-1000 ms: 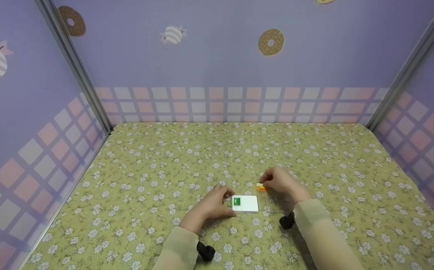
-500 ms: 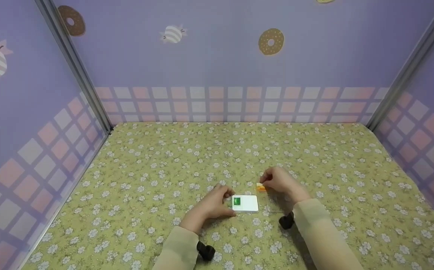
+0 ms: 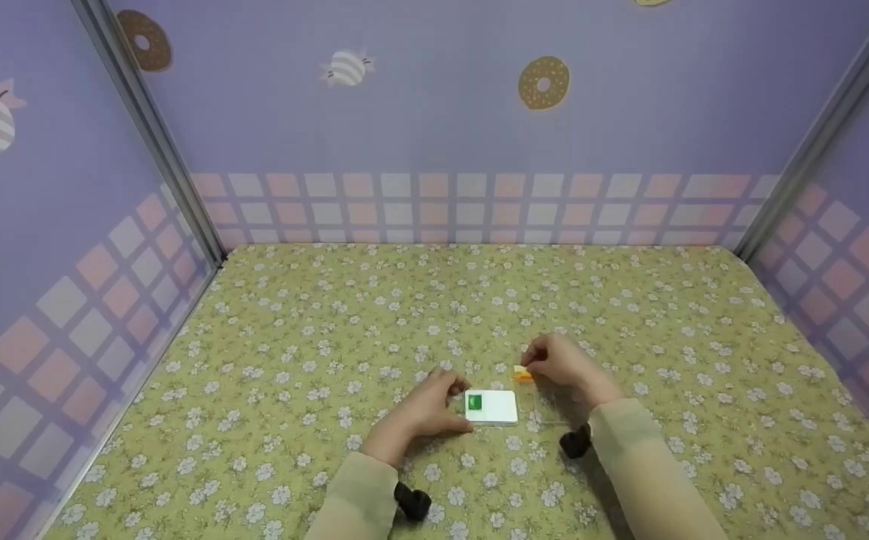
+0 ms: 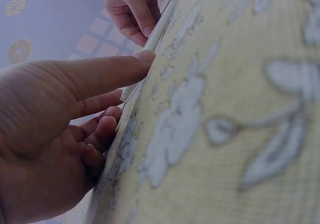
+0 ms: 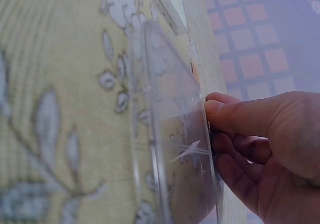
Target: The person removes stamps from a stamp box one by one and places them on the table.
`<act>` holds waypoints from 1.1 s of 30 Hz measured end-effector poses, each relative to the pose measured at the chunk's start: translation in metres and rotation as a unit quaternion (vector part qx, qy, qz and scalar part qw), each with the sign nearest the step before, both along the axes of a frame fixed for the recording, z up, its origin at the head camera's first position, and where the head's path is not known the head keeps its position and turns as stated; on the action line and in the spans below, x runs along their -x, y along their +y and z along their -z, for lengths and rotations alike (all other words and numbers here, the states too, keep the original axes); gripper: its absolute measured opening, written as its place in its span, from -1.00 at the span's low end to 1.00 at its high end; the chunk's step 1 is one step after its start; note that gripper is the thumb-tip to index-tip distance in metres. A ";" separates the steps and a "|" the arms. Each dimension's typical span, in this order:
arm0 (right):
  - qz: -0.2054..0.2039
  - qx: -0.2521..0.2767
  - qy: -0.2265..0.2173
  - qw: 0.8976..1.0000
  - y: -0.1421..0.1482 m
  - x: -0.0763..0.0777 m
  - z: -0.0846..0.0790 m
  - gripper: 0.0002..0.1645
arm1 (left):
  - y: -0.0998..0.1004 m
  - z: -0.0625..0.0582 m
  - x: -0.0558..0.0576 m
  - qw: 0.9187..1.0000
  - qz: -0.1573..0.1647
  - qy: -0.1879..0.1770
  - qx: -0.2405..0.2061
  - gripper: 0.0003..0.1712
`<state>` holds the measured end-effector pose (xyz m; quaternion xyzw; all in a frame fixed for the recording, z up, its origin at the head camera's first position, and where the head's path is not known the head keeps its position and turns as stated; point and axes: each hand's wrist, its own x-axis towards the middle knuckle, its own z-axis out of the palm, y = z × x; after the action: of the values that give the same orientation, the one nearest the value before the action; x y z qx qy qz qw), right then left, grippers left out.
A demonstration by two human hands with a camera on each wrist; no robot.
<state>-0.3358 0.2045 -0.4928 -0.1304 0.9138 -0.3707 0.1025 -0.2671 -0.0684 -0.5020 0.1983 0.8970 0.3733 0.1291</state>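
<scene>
A white rectangular card or stack of cards (image 3: 500, 407) with a green picture at its left end lies on the flowered tablecloth. My left hand (image 3: 423, 406) holds its left end, thumb along the near edge and fingers at the far one. Just beyond it to the right, my right hand (image 3: 563, 361) pinches a small orange-and-white piece (image 3: 522, 374) low over the cloth. Most of that piece is hidden by the fingers. A clear plastic case part (image 5: 175, 103) lies under the right hand; the thumb and forefinger are at its far edge in the right wrist view.
The flowered tablecloth (image 3: 329, 315) spreads out to purple walls on the left, right and back. A grey metal post (image 3: 153, 135) stands at the back left corner, another (image 3: 816, 127) at the back right. Black wrist mounts (image 3: 412, 502) sit at both cuffs.
</scene>
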 end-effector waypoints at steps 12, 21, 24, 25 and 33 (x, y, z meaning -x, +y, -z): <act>0.016 0.027 0.007 0.999 -0.009 -0.009 -0.010 -0.86 | 0.000 -0.002 0.000 1.000 0.006 0.005 0.002 -0.34; -0.006 0.048 0.009 0.999 -0.027 -0.015 -0.002 -0.88 | 0.000 0.000 0.001 1.000 0.002 0.009 -0.002 -0.35; -0.021 0.045 0.010 0.999 -0.032 -0.017 -0.001 -0.86 | 0.000 0.000 0.001 1.000 0.003 0.008 -0.002 -0.35; -0.025 0.043 0.009 0.999 -0.034 -0.019 -0.002 -0.86 | 0.000 0.000 0.000 1.000 0.003 0.008 -0.001 -0.34; -0.073 0.038 0.027 0.996 -0.047 -0.026 -0.004 -0.87 | -0.001 0.000 0.000 1.000 0.002 0.010 -0.001 -0.34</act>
<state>-0.3097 0.1572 -0.4885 -0.2109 0.8896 -0.3926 0.0996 -0.2669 -0.0693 -0.5016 0.2038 0.8976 0.3718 0.1206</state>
